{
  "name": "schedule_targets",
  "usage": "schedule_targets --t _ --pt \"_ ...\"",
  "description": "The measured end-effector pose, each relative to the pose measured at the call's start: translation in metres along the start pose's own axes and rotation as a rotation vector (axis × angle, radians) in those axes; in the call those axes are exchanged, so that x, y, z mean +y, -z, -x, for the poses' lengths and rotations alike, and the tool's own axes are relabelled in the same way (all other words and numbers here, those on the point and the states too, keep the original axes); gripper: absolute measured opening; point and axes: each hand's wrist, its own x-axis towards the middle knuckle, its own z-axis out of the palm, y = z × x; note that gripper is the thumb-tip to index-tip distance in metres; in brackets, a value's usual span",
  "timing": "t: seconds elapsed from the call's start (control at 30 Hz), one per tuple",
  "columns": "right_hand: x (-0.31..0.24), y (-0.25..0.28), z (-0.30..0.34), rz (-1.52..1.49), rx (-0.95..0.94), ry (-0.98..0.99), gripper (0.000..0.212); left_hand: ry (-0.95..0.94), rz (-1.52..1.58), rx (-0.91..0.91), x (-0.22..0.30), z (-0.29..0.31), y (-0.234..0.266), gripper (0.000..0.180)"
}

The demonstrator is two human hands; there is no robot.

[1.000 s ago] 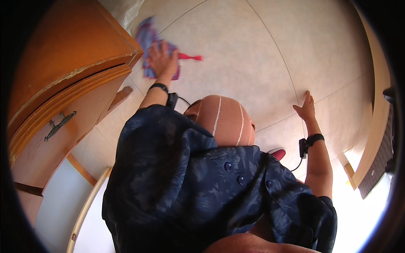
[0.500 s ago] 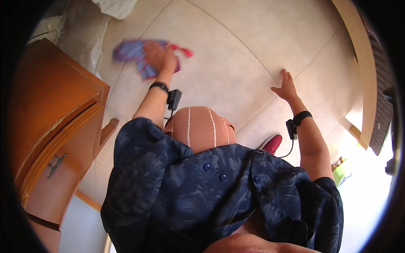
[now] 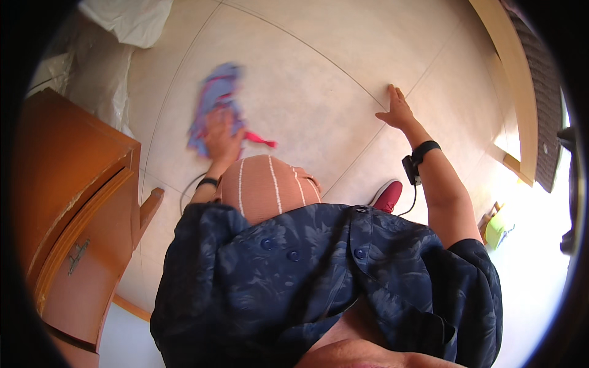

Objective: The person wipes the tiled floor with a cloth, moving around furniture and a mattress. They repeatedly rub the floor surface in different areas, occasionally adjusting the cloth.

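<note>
Tiled floor (image 3: 307, 80): pale, filling most of your view, its widest room for moving ahead of your striped trouser knee (image 3: 264, 190).
Wooden cabinet (image 3: 80, 153): bounds your left, worn edge facing in, its leg (image 3: 150, 208) jutting toward you and narrowing that side.
Beige wooden frame (image 3: 520, 86): curves along the far right, marking the other limit.
Blue-and-red cloth (image 3: 216, 89): blurred, on the floor ahead of you to the left, likely spread so your palm bears on it.
Left hand (image 3: 222, 136): palm down on the cloth, fingers extended, apparently pressing rather than gripping.
Right hand (image 3: 399, 113): empty, thumb splayed, seemingly braced against the tiles for balance, well apart from the frame.
</note>
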Motion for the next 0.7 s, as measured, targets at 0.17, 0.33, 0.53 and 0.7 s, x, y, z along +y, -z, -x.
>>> schedule_targets --t 0.17,0.33,0.53,0.7 --pt "-0.009 0.005 0.007 -0.003 0.009 -0.057 0.108 1.27 -0.268 -0.032 -0.127 0.069 0.035 0.067" --pt "-0.011 0.008 0.012 -0.023 0.019 -0.028 0.109 1.093 -0.472 -0.295 -0.14 -0.005 0.019 0.061" --pt "-0.003 0.005 0.004 -0.029 0.009 -0.002 0.109 0.431 -0.22 0.345 0.0 -0.201 -0.036 0.057" --pt "0.005 0.002 0.001 -0.056 0.032 0.03 0.11 -0.471 0.286 -0.209 0.165 -0.18 -0.063 0.046"
